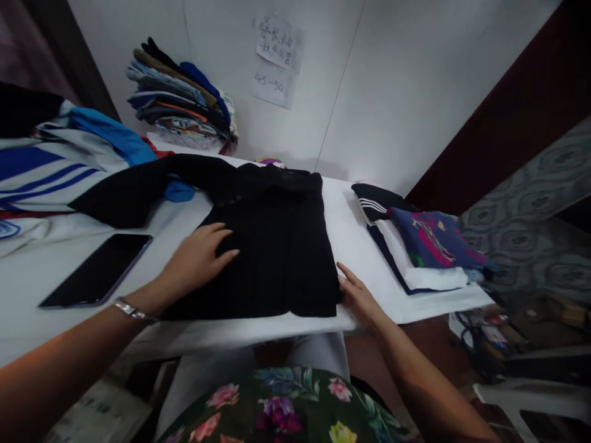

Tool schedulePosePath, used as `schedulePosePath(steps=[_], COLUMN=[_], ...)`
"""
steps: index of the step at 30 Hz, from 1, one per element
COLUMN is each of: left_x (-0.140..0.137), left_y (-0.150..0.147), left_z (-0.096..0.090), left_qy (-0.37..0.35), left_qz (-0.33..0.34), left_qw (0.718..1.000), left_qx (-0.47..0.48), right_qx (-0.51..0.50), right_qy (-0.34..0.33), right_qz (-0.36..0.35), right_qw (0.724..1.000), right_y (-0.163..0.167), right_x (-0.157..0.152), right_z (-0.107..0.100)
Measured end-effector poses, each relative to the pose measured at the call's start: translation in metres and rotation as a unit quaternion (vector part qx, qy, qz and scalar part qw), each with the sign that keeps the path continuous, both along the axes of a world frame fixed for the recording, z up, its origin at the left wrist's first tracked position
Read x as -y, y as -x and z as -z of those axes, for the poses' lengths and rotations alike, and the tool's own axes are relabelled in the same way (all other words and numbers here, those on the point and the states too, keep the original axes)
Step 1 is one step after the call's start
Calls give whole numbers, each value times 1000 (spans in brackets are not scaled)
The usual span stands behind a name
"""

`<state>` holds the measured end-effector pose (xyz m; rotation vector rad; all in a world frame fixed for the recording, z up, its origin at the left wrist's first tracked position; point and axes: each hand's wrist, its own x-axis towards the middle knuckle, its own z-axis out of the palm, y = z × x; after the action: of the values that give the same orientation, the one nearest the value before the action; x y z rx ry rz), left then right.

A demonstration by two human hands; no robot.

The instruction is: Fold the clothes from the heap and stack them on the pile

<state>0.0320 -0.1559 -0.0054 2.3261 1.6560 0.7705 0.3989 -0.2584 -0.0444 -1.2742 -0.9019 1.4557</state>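
A white table (341, 212) is mostly covered by a black jacket (272, 246), laid flat between the two hands. Its left side is touched by the left hand (198, 255), thumb and fingers wide apart, with no cloth seen pinched. Its right edge is met by the right hand (357, 295), fingers a bit spread — whether cloth is nipped there cannot be told. Creases could be made if one side were pulled harder. The long sleeve (120, 197), stretched out past the left hand, could be caught on the clothes there.

The way beyond that hand is blocked by a big heap of clothes (46, 166). Farther off, a tall pile (180, 92) is stacked by the wall. Past the right hand, a folded stack (429, 240) is set apart. A phone (99, 271) is left just beside the left wrist — it could be bumped.
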Motion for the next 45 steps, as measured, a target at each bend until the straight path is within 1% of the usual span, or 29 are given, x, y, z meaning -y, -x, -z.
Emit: schedulePosePath(steps=[1,3,5,6,9,13,15,16,18,20,21,24,26,28,29,31,34,35,37,39,40,43,45], left_x=[14,39,56,61,67,66,67,67,68,70,71,74,76,78,78,77,69,63,51,38,32,20,15], left_y=[-16,-47,-72,-81,-98,-105,-106,-106,-104,-101,-100,-94,-89,-85,-83,-81,-82,-84,-90,-96,-99,-106,-110], left_z=[-2,-2,1,3,8,5,1,-1,-2,1,3,13,17,16,15,11,8,8,10,13,13,12,10], left_qy=[-6,8,25,31,43,20,-2,-18,-60,-90,-90,-51,-20,11,32,81,148,172,232,298,329,401,436], left_qz=[57,167,235,250,254,230,206,193,168,162,173,234,257,263,264,246,155,127,93,80,74,54,57], left_qw=[998,986,971,966,964,970,976,978,982,981,978,962,956,957,959,965,972,968,951,925,912,882,868], left_qx=[-8,-24,-41,-49,-63,-75,-76,-72,-62,-63,-74,-129,-142,-120,-97,-26,94,129,184,223,234,241,231], right_qx=[2,14,37,51,78,96,144,181,273,369,413,517,559,579,581,570,512,484,426,368,339,269,268], right_qy=[-18,-51,-91,-112,-154,-158,-162,-170,-200,-231,-243,-263,-273,-274,-269,-257,-267,-281,-307,-310,-299,-242,-200], right_qz=[-9,-36,-59,-65,-61,-4,22,33,48,56,54,23,-15,-55,-75,-104,-98,-87,-74,-79,-86,-104,-95], right_qw=[1000,998,993,990,983,983,976,968,940,898,876,814,783,766,764,774,811,824,848,873,888,926,937], right_y=[0,0,0,1,6,17,21,21,21,19,18,15,12,8,7,3,1,1,2,5,7,14,21], right_x=[9,21,28,30,31,31,32,33,38,44,47,54,58,60,60,60,51,46,30,7,-7,-60,-103], right_z=[2,6,9,9,12,20,24,26,29,31,32,33,30,22,17,4,-16,-22,-34,-44,-49,-61,-66])
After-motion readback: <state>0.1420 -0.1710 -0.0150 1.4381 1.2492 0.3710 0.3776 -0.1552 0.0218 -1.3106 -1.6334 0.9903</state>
